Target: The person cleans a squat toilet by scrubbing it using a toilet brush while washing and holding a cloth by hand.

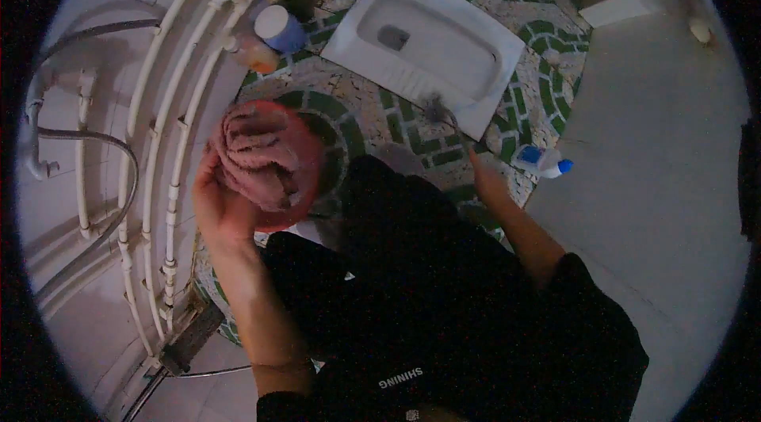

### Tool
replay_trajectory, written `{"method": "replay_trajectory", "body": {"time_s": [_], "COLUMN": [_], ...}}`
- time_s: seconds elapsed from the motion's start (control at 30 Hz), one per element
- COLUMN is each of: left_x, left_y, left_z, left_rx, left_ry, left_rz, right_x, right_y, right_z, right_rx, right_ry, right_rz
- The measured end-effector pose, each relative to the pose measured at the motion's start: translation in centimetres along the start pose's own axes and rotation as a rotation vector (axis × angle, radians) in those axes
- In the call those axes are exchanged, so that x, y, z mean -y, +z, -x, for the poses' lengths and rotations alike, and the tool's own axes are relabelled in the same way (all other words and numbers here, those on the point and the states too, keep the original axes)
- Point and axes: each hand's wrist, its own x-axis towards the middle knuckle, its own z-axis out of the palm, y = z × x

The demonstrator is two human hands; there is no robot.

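My left hand [224, 204] is wrapped round the lower left side of a bunched pink cloth [258, 156]. A round red basin [307, 160] shows below and to the right of the cloth; whether the cloth rests in it I cannot tell. My right hand [489, 186] is closed on the thin handle of a toilet brush [434, 110]. Its grey, bristly head, somewhat blurred, lies at the near rim of a white squat toilet [365, 6] set in the floor. To the right of that hand a white and blue squeeze bottle [541, 160] lies on the floor.
White pipes [178, 121] and a grey hose [119, 137] run along the left wall. A blue tub with a white lid [277, 30] and an orange-tinged container [255, 53] stand by them. A pale wall [634, 168] borders the green-patterned floor [543, 49] on the right.
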Motion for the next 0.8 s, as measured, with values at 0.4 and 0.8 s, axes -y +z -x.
{"method": "replay_trajectory", "body": {"time_s": [0.4, 0.8], "left_x": [3.8, 5.0], "left_y": [2.8, 4.9], "left_z": [-2.3, -4.0], "left_rx": [0.421, 0.312], "left_ry": [-0.132, -0.085], "left_rz": [-0.132, -0.27], "right_x": [-6.6, -8.8], "right_y": [3.5, -1.1], "right_z": [-0.8, -0.9], "right_rx": [-0.519, -0.275], "right_ry": [-0.243, -0.009], "right_rz": [0.118, 0.042]}}
